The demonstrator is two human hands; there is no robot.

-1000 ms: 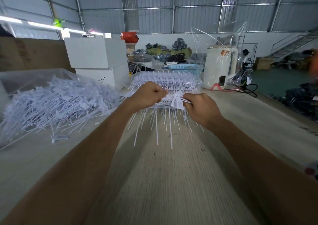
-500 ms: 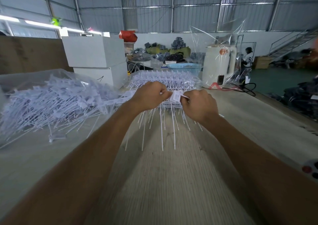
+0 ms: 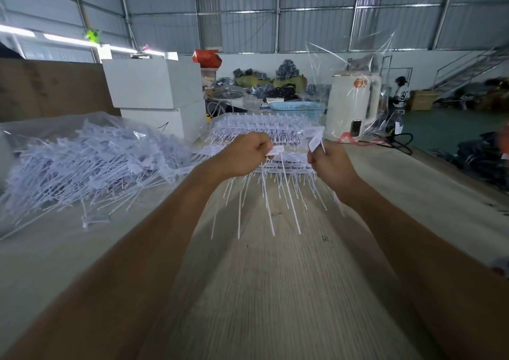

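Over a pale, wood-grained worktable (image 3: 275,290) in a large metal-walled shed, a person stretches both bare forearms forward, with the hands raised a little above the surface and slightly apart. The left hand (image 3: 243,155) has its fingers curled into a loose fist around the heads of a bundle of white plastic tag ties (image 3: 264,194), and its thumb is pressed against the forefinger on one flat tag. The thin tails of the bundle fan downward and back toward the person; whether their tips touch the tabletop cannot be told. The right hand (image 3: 330,165) pinches a single tag tie (image 3: 316,140) between thumb and fingertips. Its flat white tag stands up above the knuckles while its tail drops past the wrist. Just behind both hands, a neat stack of ties (image 3: 259,128) lies in rows on the table. To the left, a large heap of loose ties (image 3: 91,164) spills from a clear plastic bag, with one stray piece (image 3: 95,220) lying alone in front of it. Behind the heap stand two stacked white boxes (image 3: 154,84). Farther back are a light blue basket (image 3: 297,108) and a white jug-shaped appliance (image 3: 349,103) wrapped in clear film. Another person (image 3: 399,92) stands far off near the back wall.
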